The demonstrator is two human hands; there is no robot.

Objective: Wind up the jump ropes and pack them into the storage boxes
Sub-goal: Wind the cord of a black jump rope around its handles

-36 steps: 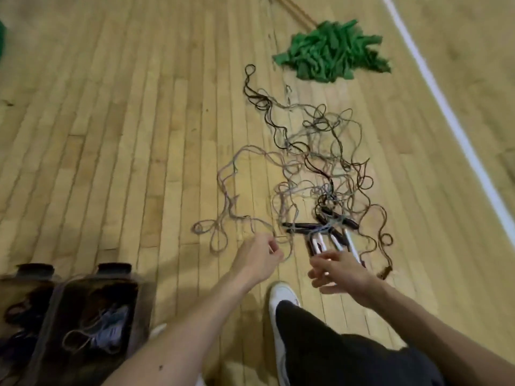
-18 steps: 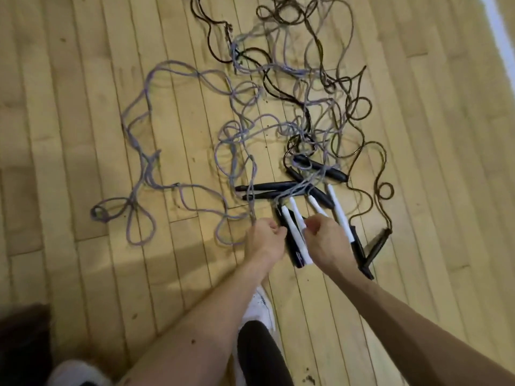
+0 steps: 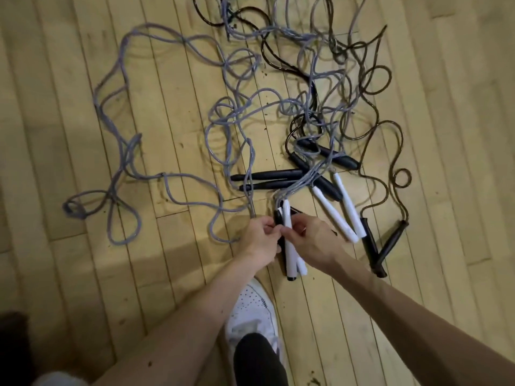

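Note:
A tangle of jump ropes lies on the wooden floor, with grey cords (image 3: 178, 45) spreading left and dark cords (image 3: 373, 79) to the right. Two white handles (image 3: 289, 246) stand side by side between my hands. My left hand (image 3: 260, 240) pinches them near the top and also holds a grey cord. My right hand (image 3: 312, 240) grips the same handles from the right. Two more white handles (image 3: 342, 213) and several black handles (image 3: 267, 179) lie on the floor just beyond.
My white shoe (image 3: 252, 310) and dark trouser leg stand on the floor right below my hands. Two black handles (image 3: 381, 246) lie crossed at the right. A dark shape (image 3: 11, 344) fills the lower left corner.
The view has dropped closer to the ropes; the storage boxes and green pile have left the frame. My hands have come together and taken hold of the pair of white handles.

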